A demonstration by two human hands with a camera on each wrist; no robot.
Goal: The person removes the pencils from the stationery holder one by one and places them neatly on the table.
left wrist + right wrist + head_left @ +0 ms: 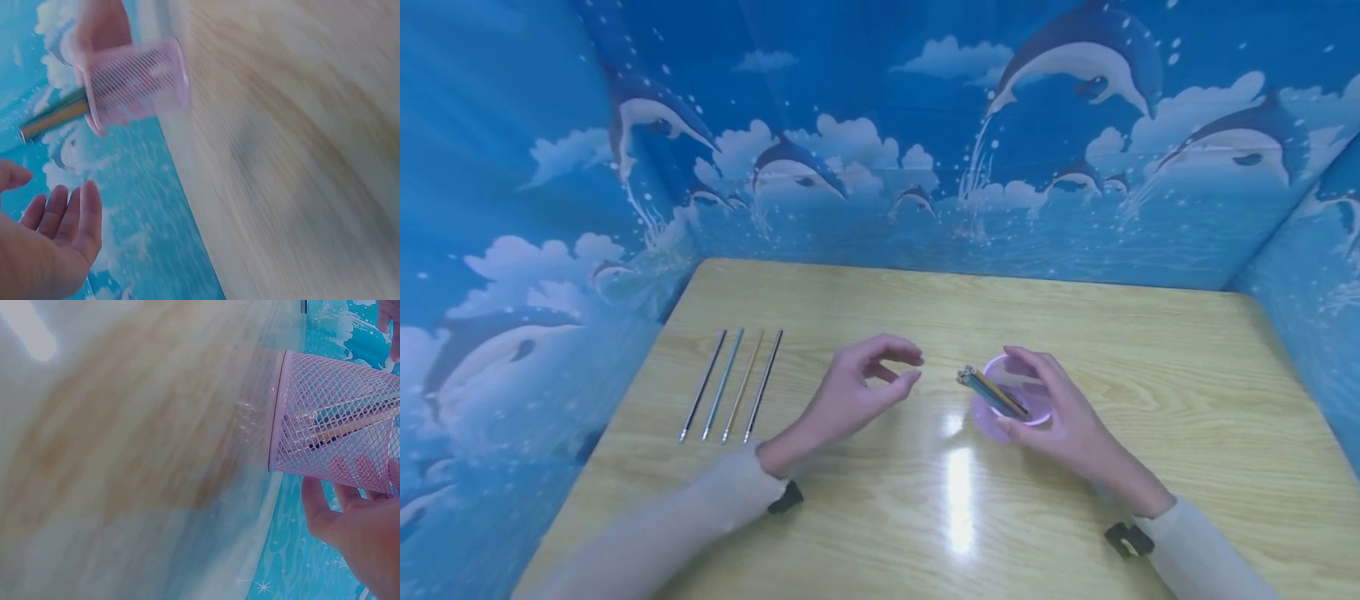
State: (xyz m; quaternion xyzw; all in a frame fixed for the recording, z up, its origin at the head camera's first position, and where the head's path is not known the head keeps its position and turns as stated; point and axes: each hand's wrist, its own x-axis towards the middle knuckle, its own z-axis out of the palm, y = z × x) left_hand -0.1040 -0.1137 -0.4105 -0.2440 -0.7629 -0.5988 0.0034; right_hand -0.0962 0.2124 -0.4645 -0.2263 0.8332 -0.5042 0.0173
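Observation:
A pink mesh pen cup [990, 422] holds a bunch of pencils [992, 392], their ends sticking out over the rim toward the left. My right hand [1067, 421] grips the cup from its right side, thumb and fingers curled round the wall. In the right wrist view, the mesh cup [337, 419] has its base right at the tabletop, and pencils show through the mesh. My left hand [861, 387] hovers to the left of the cup with nothing in it, fingers bent softly and thumb apart. The left wrist view shows this hand [59, 244] palm side, apart from the pencil ends.
Several pencils lie side by side on the left of the table, among them a light blue pencil [722, 383] and a yellow pencil [742, 387]. The wood-grain table [1150, 358] is bordered by a blue dolphin-print backdrop [865, 150] at the back and sides.

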